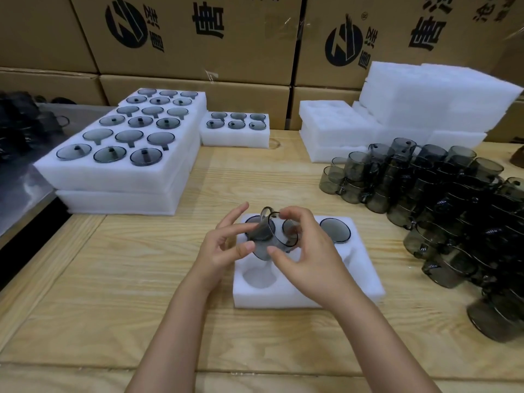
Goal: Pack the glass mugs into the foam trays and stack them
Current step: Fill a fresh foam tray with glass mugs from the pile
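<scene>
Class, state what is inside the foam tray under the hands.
One mug sits back right in the tray; the front left pocket is empty. The left hand, right hand and held mug largely hide the rest.

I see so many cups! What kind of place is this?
Probably a packing room or warehouse. Printed cardboard boxes are stacked along the back, white foam trays hold rows of glass mugs, and a big pile of loose mugs waits on the wooden table.
</scene>
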The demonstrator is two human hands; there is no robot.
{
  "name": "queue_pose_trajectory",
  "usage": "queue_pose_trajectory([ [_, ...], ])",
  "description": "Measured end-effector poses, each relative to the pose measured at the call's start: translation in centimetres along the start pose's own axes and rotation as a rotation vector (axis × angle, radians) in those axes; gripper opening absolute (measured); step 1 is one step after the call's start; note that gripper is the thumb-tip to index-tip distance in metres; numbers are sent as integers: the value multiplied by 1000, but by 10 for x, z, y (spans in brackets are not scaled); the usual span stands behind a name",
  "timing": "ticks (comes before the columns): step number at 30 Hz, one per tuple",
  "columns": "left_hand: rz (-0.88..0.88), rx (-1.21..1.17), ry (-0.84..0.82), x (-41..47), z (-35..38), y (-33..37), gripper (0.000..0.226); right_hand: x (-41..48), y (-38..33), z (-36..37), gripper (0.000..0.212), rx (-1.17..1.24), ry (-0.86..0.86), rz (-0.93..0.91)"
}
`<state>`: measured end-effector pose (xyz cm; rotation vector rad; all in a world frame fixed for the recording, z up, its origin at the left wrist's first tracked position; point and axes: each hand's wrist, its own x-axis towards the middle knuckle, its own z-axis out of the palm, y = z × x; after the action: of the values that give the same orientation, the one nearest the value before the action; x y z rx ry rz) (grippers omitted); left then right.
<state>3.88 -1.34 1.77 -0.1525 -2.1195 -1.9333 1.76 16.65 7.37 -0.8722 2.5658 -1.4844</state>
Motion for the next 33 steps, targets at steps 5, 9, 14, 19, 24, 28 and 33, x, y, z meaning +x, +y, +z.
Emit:
queue_pose_trajectory([
  [5, -41, -111, -73, -2, -1, 1, 57, -7, -1, 0, 53, -58, 45, -26],
  [9, -83, -185, -56, -4, 1, 3, 67, -16, -2, 14, 59, -149, 10, 15],
  [14, -85, -116, -80, -3, 1, 1, 69, -15, -6, 15, 60, -268, -3, -16],
  [19, -78, -99, -84, -2, 1, 0, 71, -13, -11, 9, 59, -363, -54, -47],
  [24, -81, -81, -77, -1, 1, -1, 68, -14, -17, 17, 57, -574, 0, -74],
  [28, -76, -61, -77, -1, 0, -4, 66, -15, -22, 24, 54, -674, 27, -59],
  [33, -80, -59, -77, 0, -1, -8, 60, -12, -20, 27, 60, -698, 30, -9],
])
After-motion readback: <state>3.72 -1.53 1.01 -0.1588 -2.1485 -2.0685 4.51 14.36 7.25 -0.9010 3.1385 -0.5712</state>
